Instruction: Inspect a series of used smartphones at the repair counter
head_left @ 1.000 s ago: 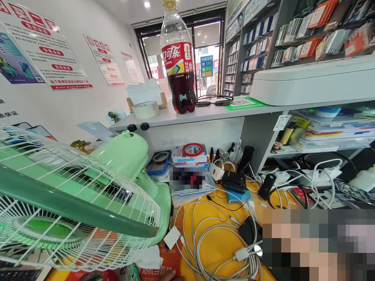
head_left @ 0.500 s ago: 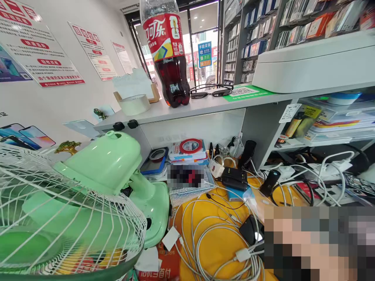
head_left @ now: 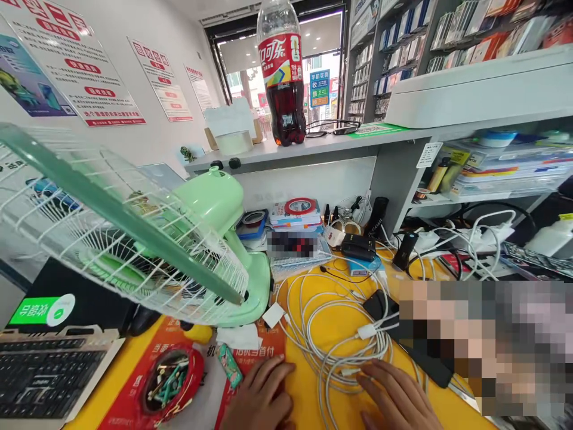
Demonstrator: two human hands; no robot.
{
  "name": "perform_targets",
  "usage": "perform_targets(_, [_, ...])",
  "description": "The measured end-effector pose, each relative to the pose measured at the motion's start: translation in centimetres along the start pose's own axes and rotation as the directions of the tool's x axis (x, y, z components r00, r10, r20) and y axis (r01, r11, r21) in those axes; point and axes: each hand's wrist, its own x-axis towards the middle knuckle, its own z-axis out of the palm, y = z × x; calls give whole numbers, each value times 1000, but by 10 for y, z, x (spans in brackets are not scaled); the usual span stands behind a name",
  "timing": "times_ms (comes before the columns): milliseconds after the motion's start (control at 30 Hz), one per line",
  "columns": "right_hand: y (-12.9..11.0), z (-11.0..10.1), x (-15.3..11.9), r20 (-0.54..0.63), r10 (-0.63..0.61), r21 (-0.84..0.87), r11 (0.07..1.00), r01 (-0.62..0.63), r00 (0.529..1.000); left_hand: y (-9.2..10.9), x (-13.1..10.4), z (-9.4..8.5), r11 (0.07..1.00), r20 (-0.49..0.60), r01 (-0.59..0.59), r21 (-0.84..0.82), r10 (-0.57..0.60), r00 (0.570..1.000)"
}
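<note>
Two bare hands rest flat at the near edge of the yellow mat (head_left: 331,334): the left hand (head_left: 259,397) lies palm down with its fingers a little apart, pointing away from the person toward the green fan (head_left: 215,239), and it holds nothing. Just right of it, the white cables (head_left: 331,316) lie in a loose coil, the loops stretched from near to far. The right hand (head_left: 396,400) touches the coil's near end, fingers spread and pointing up-left.

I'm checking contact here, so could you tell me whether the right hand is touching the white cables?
Touching: the head view shows the right hand with fingertips lying on the white cables.
</note>
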Motion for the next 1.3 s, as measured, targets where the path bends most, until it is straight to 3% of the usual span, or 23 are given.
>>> perform_targets(133, [-11,-7,1,80,51,37,998,-54,996,13,4,-12,977,30,143,-159,-140,990])
perform_targets(333, [-19,-10,-4,152,120,60,990,-131,981,17,2,-12,937,22,237,-256,-240,971])
perform_targets(600, [-17,-10,-6,156,146,70,985,-159,977,14,-2,-12,921,49,248,-300,-245,968])
perform_targets(1300, [-3,-8,2,56,48,14,999,-49,997,10,6,-10,910,32,262,-323,-266,963])
